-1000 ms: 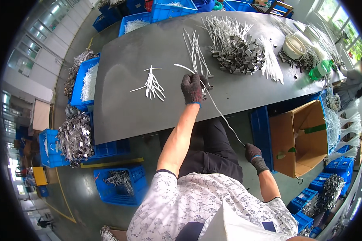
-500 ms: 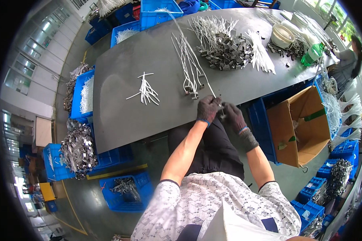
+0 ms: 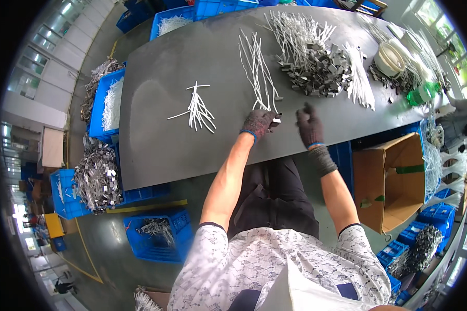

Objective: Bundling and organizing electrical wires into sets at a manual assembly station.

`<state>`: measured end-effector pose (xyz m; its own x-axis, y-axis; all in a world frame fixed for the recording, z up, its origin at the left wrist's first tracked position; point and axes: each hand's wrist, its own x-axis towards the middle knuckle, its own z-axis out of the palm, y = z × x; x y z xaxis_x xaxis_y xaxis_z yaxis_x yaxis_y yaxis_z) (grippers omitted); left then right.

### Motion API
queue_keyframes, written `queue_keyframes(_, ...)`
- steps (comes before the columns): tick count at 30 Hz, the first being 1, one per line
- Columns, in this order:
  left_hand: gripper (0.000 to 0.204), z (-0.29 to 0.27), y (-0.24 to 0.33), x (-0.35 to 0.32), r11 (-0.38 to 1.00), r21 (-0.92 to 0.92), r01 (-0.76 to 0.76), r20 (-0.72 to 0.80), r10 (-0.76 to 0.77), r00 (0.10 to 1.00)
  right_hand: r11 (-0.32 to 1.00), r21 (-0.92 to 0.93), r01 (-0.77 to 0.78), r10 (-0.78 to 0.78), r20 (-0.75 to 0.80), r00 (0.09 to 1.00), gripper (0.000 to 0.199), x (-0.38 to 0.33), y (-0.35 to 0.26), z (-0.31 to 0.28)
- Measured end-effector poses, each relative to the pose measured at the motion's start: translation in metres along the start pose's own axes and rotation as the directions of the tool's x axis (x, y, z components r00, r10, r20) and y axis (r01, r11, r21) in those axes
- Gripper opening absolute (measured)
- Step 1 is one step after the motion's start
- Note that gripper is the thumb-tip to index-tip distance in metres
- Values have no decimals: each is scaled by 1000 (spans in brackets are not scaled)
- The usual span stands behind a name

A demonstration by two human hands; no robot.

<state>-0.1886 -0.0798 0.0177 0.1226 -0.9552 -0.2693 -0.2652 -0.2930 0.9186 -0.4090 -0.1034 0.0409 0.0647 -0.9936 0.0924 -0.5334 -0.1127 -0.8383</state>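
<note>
My left hand (image 3: 258, 123), in a dark knitted glove, is closed around the near ends of a few long white wires (image 3: 259, 70) lying on the grey table (image 3: 155, 150). A small metal clip (image 3: 276, 122) shows at its fingertips; the rest of its hold is hidden. To the right, apart from the wires, my gloved right hand (image 3: 310, 127) hovers near the table's front edge with fingers slightly apart and nothing visible in them. Left of the wires lies a small bunch of short white tubes (image 3: 201, 111).
A heap of metal clips with white wires (image 3: 321, 70) covers the far right, beside a white bundle (image 3: 360, 83), a pale bucket (image 3: 389, 59) and a green bottle (image 3: 423, 94). Right of my legs stands an open cardboard box (image 3: 371, 181). Blue crates (image 3: 161, 236) flank the table.
Both hands have moved from over my lap onto the table and apart. The left has closed on the wires' near ends; the long white strand it held near the right hand is no longer between them.
</note>
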Motion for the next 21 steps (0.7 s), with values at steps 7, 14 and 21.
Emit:
queue_keyframes(7,39,-95,-50,-33,878,371,302,-565,-45,824,897,-441,-25,-17,-92,996,57,118,27,-22)
queue_keyframes(14,43,-138,-98,-38,633,439,637,-696,-209,687,934,-309,-178,153,-105,983,54,114,23,-9)
queue_keyframes(21,41,-146,-109,-17,633,446,632,-599,-313,737,874,291,-390,277,362,890,19,26,114,-62)
